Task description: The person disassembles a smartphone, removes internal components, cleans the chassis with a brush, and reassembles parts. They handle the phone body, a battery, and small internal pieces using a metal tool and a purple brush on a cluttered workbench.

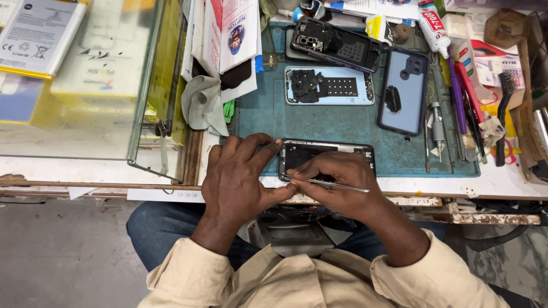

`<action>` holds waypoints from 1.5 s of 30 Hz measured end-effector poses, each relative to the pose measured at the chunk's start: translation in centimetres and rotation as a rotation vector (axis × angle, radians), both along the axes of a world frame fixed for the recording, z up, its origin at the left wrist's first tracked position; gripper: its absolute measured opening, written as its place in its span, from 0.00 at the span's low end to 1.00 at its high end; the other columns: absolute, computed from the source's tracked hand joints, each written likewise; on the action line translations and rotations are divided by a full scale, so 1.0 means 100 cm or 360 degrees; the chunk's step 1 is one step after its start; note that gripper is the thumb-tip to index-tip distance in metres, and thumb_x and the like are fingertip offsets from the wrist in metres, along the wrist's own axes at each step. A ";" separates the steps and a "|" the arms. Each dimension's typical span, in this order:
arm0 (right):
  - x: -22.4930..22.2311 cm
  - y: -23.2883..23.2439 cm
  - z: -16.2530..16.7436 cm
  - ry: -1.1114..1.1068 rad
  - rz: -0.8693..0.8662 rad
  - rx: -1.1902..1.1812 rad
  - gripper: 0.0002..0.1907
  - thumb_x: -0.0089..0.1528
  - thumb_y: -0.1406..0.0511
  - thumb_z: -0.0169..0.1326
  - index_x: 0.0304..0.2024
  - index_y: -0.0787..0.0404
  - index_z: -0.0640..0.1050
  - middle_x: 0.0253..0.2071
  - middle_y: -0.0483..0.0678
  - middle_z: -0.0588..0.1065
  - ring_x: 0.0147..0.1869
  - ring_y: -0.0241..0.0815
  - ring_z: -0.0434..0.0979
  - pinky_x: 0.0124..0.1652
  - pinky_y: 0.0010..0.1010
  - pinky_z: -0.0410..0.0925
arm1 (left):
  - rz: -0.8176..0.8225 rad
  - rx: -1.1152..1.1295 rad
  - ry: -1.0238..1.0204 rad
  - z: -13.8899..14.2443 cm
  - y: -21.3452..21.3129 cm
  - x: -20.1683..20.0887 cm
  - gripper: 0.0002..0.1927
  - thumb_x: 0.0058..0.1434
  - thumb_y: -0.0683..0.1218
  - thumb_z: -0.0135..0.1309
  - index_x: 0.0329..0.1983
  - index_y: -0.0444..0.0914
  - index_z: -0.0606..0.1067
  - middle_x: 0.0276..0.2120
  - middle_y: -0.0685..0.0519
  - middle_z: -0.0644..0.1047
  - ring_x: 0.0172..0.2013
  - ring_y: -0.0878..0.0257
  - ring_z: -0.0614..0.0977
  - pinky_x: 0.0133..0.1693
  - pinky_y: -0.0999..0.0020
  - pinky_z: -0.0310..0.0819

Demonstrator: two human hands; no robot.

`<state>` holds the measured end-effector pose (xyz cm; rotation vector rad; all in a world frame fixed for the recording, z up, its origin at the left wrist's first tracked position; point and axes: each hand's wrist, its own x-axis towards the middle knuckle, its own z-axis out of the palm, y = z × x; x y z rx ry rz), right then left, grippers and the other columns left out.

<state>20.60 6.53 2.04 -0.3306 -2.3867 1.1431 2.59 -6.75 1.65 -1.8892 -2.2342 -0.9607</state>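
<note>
An opened black phone [319,152] lies at the near edge of a teal work mat [319,122]. My left hand [240,179] rests on the phone's left end, fingertips touching its top corner. My right hand [337,185] covers the phone's lower right part and holds metal tweezers [337,185], whose tip points left into the phone body. Both hands touch each other at the thumbs.
Farther back on the mat lie a light phone frame [330,85], a dark opened phone [334,43] and a blue back cover [403,91]. Screwdrivers, pens and a brush [502,114] crowd the right side. A glass case [85,80] stands left, a grey cloth [202,105] beside it.
</note>
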 end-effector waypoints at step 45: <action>0.143 0.047 0.019 -0.0586 -0.1460 0.0364 0.18 0.72 0.56 0.51 0.41 0.66 0.74 0.27 0.55 0.74 0.26 0.47 0.73 0.32 0.39 0.65 | -0.0490 0.0088 -0.0276 0.017 -0.008 -0.022 0.20 0.51 0.56 0.66 0.39 0.38 0.79 0.40 0.51 0.79 0.42 0.52 0.76 0.43 0.56 0.70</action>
